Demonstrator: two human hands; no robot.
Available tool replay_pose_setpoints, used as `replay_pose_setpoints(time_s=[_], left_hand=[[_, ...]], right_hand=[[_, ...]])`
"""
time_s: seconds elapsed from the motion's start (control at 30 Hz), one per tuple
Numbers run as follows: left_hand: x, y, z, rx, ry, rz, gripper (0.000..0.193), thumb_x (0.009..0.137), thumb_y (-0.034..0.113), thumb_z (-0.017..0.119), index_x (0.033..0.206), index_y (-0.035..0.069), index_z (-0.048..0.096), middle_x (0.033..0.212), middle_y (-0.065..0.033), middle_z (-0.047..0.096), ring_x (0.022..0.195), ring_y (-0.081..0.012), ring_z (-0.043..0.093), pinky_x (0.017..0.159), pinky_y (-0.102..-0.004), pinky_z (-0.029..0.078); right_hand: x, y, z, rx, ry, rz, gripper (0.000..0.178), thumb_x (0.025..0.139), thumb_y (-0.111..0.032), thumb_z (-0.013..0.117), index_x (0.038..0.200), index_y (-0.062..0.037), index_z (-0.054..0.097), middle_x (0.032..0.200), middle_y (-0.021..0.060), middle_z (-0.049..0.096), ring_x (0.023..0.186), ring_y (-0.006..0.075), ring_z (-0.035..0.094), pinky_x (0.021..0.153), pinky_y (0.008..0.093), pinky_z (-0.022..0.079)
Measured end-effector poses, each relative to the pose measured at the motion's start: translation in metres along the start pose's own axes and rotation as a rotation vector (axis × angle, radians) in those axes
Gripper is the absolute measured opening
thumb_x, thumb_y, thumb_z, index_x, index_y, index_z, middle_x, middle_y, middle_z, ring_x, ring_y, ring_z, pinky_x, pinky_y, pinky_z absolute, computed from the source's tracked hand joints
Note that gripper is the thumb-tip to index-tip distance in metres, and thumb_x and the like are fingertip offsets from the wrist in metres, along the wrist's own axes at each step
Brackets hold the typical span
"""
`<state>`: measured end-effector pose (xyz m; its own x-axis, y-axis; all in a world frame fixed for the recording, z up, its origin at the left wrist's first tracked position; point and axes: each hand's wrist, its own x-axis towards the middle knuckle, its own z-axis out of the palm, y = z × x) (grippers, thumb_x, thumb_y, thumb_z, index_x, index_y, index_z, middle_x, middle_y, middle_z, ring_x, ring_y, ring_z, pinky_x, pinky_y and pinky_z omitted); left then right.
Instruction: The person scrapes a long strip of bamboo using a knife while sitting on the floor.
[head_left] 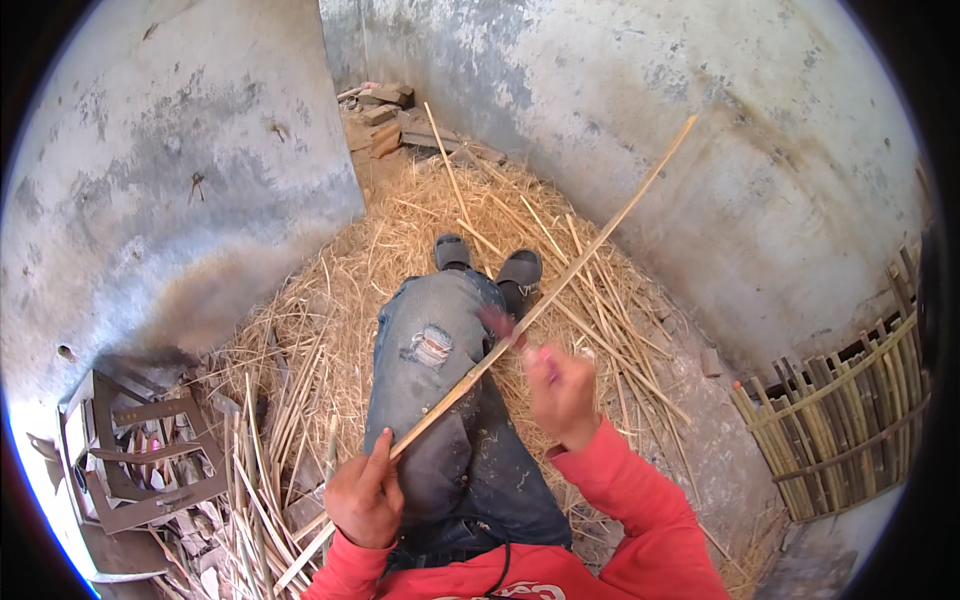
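Note:
A long split bamboo strip [610, 228] slants across my lap, from the lower left up to the far right. My left hand [368, 497] is closed round its near end, thumb and finger along the strip. My right hand [563, 392] is a closed fist just right of the strip's middle, over my thigh. From it a dark reddish, motion-smeared blade [494, 320] reaches across the strip; it looks like a knife, and a bit of pink shows at the fist. Under the strip lie my legs in torn, dusty jeans [420, 310].
Straw-like shavings [400, 225] and loose bamboo strips [625, 350] cover the floor around my sandals. More strips [260, 500] lie at left beside a broken brown frame [155, 460]. A slatted bamboo basket [850, 410] stands at right. Bricks [385, 105] lie in the far corner between worn walls.

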<state>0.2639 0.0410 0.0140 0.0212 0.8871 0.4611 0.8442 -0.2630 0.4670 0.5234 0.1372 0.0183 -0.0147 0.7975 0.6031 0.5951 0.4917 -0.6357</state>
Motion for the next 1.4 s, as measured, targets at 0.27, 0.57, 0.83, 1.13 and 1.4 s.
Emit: replay_pose_setpoints(time_s=[0.27,0.57,0.83,1.13,1.4], left_hand=[[0.003,-0.002,-0.003,-0.150,-0.041,-0.072,0.037,0.085,0.003,0.074,0.122,0.005,0.073,0.063,-0.0128,0.056,0.051,-0.0281,0.056,0.052,-0.0392,0.042],[0.002,-0.002,-0.008,-0.264,-0.117,-0.193,0.035,0.089,0.006,0.073,0.124,0.002,0.072,0.066,-0.0169,0.060,0.051,-0.0259,0.057,0.053,-0.0355,0.044],[0.001,0.000,-0.010,-0.341,-0.155,-0.267,0.036,0.090,0.006,0.073,0.126,0.002,0.071,0.070,-0.0188,0.063,0.055,-0.0246,0.061,0.057,-0.0332,0.048],[0.001,-0.002,-0.005,-0.219,-0.070,-0.124,0.038,0.087,0.006,0.075,0.124,0.005,0.072,0.063,-0.0138,0.056,0.050,-0.0266,0.055,0.052,-0.0369,0.043],[-0.012,-0.011,0.004,-0.016,0.057,0.019,0.042,0.081,0.004,0.078,0.123,0.011,0.074,0.060,-0.0089,0.054,0.050,-0.0265,0.055,0.049,-0.0403,0.042]], right_hand=[[0.017,-0.001,-0.014,0.204,0.105,0.262,0.036,0.102,-0.024,0.063,0.075,-0.0009,0.056,0.057,0.0047,0.042,0.053,0.0113,0.038,0.048,0.0324,0.031],[0.016,-0.007,-0.017,0.213,0.069,0.243,0.031,0.102,-0.024,0.065,0.083,0.0000,0.063,0.058,0.0033,0.044,0.054,0.0100,0.039,0.050,0.0318,0.032],[0.016,-0.018,-0.013,0.244,0.097,0.200,0.030,0.103,-0.024,0.062,0.086,0.0004,0.062,0.059,0.0049,0.048,0.053,0.0140,0.047,0.050,0.0336,0.036],[-0.004,-0.035,-0.007,-0.021,-0.329,0.165,0.042,0.101,-0.036,0.062,0.074,-0.0045,0.055,0.057,0.0172,0.058,0.051,0.0397,0.059,0.046,0.0442,0.044],[-0.002,-0.020,0.004,-0.261,-0.231,-0.111,0.045,0.096,-0.044,0.066,0.070,-0.0090,0.055,0.055,0.0145,0.058,0.046,0.0345,0.060,0.042,0.0444,0.046]])
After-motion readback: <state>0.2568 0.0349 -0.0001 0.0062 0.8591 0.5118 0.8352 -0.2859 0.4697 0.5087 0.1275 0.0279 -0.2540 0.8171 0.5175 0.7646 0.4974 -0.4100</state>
